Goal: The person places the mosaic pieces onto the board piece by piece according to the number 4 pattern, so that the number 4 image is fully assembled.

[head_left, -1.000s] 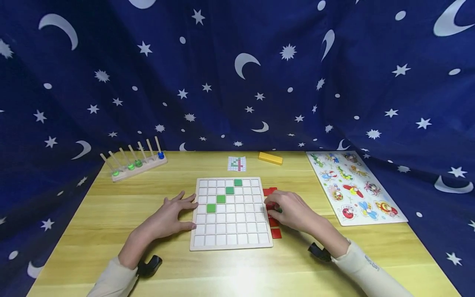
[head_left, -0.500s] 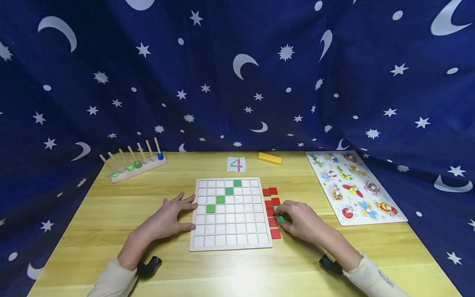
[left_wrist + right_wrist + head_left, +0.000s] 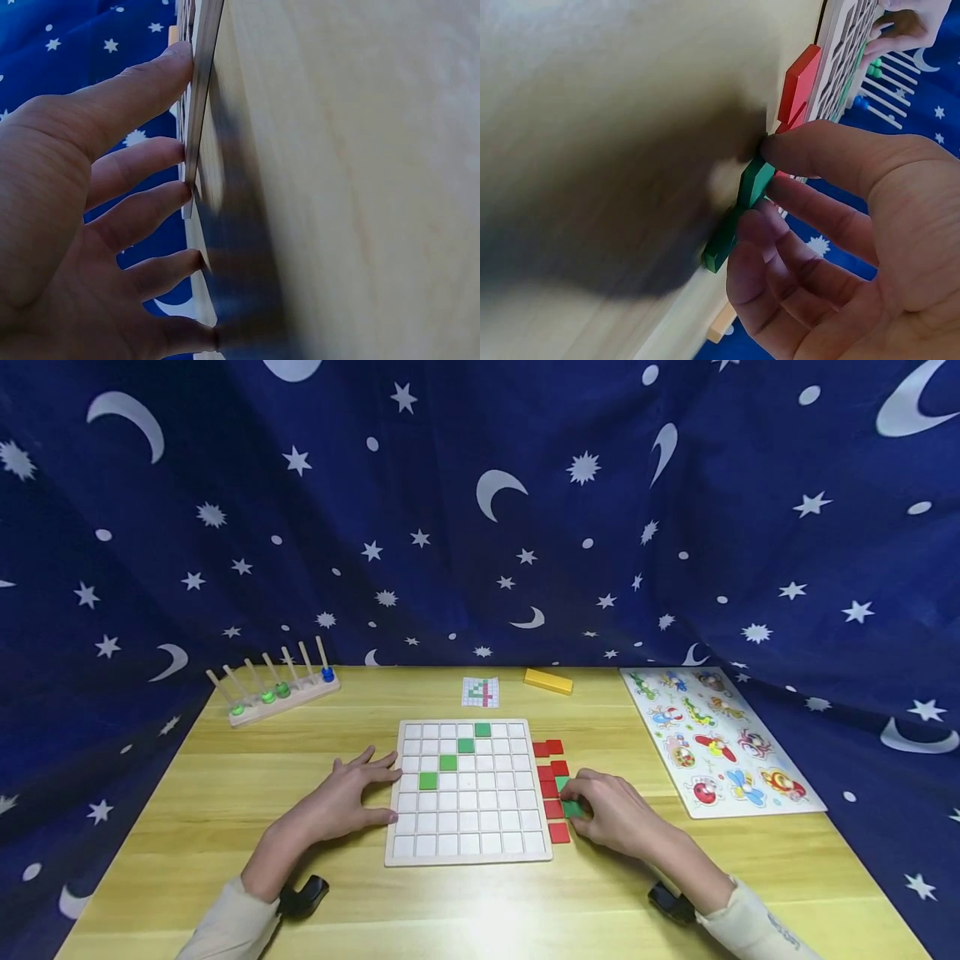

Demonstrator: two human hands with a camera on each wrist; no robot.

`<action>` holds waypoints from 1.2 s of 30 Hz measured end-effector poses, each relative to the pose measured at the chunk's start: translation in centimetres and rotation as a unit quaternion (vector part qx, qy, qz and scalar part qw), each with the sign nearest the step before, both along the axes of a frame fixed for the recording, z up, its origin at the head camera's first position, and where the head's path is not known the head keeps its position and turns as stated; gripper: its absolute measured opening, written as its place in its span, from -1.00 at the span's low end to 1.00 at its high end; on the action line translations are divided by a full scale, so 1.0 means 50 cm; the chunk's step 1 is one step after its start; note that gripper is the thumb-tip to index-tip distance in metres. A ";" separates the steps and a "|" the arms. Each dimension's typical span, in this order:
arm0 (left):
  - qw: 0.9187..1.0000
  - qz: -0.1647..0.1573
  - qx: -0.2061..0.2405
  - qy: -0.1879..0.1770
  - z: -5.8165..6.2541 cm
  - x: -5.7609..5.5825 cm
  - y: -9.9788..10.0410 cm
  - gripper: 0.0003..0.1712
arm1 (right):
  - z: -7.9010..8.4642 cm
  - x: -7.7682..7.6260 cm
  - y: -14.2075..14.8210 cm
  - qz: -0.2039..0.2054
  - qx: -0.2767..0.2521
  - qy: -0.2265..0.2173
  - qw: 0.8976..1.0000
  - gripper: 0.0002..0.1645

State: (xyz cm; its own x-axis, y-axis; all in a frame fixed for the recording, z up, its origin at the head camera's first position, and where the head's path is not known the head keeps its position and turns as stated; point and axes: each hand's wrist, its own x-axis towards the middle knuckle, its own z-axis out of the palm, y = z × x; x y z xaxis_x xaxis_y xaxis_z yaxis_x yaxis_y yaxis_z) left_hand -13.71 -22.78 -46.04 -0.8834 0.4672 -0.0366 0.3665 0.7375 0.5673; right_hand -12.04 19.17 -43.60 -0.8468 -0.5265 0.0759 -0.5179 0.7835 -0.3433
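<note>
A white grid board (image 3: 394, 852) lies in front of me, with several green square tiles (image 3: 447, 762) forming a diagonal on it. My left hand (image 3: 337, 802), fingers spread, touches the board's left edge; in the left wrist view the thumb and fingertips (image 3: 180, 54) meet that edge. To the right of the board, my right hand (image 3: 617, 810) pinches a green tile (image 3: 756, 180) between thumb and fingers, low at the table. Another green tile (image 3: 721, 241) lies against it in the right wrist view. Several red tiles (image 3: 553, 809) lie between that hand and the board.
Behind the board are a small pattern card (image 3: 480, 692) and a yellow block (image 3: 548, 682). A wooden peg rack (image 3: 285, 702) with green and blue beads stands at the back left. An insect puzzle board (image 3: 720, 743) lies at right. A starry blue cloth (image 3: 450, 485) hangs behind.
My right hand has moved right and slightly nearer to me, from over the red tiles to the green ones, uncovering the red tiles. The left hand stays at the board's edge.
</note>
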 end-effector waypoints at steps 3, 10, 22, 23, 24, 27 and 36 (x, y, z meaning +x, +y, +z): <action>1.000 -0.004 0.003 -0.001 0.000 0.000 0.000 -0.27 | 0.000 0.002 0.002 -0.003 0.003 0.002 1.000 -0.69; 1.000 -0.006 0.001 0.001 0.000 -0.002 -0.001 -0.26 | 0.008 -0.002 -0.004 -0.001 -0.007 0.025 1.000 -0.73; 1.000 -0.008 0.007 0.003 -0.002 0.000 -0.007 -0.28 | 0.027 -0.011 -0.095 0.042 -0.024 0.018 0.999 -0.77; 1.000 -0.008 0.007 0.004 -0.002 0.000 -0.006 -0.28 | 0.026 -0.011 -0.104 0.046 -0.024 0.016 0.999 -0.77; 1.000 -0.008 0.008 0.003 -0.002 0.000 -0.006 -0.28 | 0.026 -0.011 -0.114 0.050 -0.025 0.015 0.998 -0.77; 1.000 -0.007 0.008 0.003 -0.003 0.002 -0.007 -0.28 | 0.023 -0.012 -0.145 0.062 -0.025 0.016 0.998 -0.76; 1.000 -0.011 0.011 0.007 -0.005 0.002 -0.005 -0.28 | 0.010 -0.024 -0.228 0.101 -0.029 0.010 0.994 -0.82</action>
